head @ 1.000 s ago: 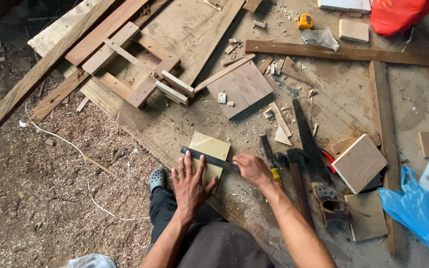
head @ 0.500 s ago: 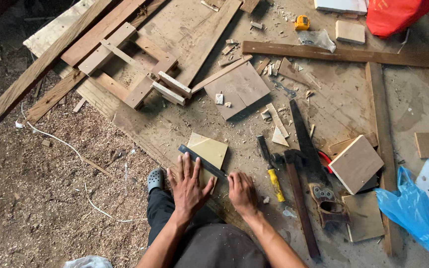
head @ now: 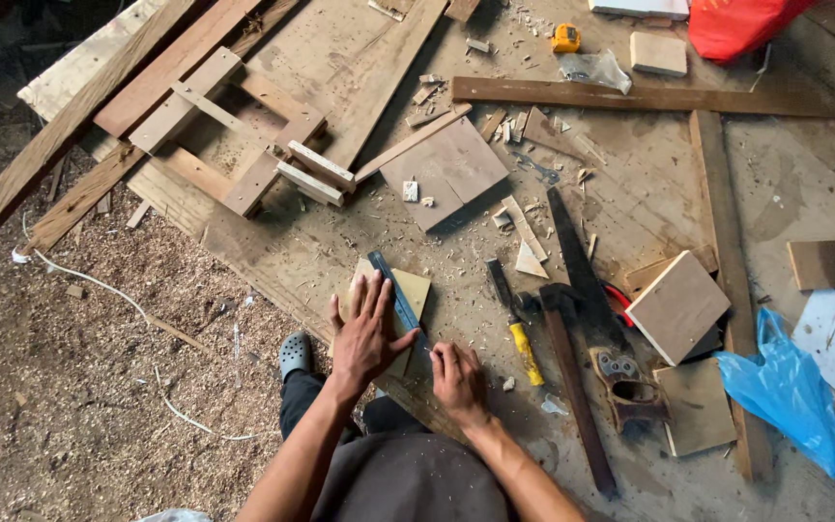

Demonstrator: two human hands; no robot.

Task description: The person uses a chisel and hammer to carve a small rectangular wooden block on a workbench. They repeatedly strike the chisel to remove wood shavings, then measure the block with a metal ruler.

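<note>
Left hand point(head: 367, 333): fingers spread flat, pressing a dark ruler point(head: 396, 298) across a small pale wood panel point(head: 416, 290) lying on the plank floor point(head: 340, 242) before the knees. Right hand point(head: 457, 379): fingers curled at the ruler's near end, contents too small to tell. Beyond: yellow-handled chisel point(head: 516, 324), hammer point(head: 572, 387), handsaw point(head: 587, 290), square board point(head: 446, 169).

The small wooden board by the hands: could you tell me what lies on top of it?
A dark ruler crosses the small wooden board, pressed by the left hand; the hand hides the board's middle.
</note>
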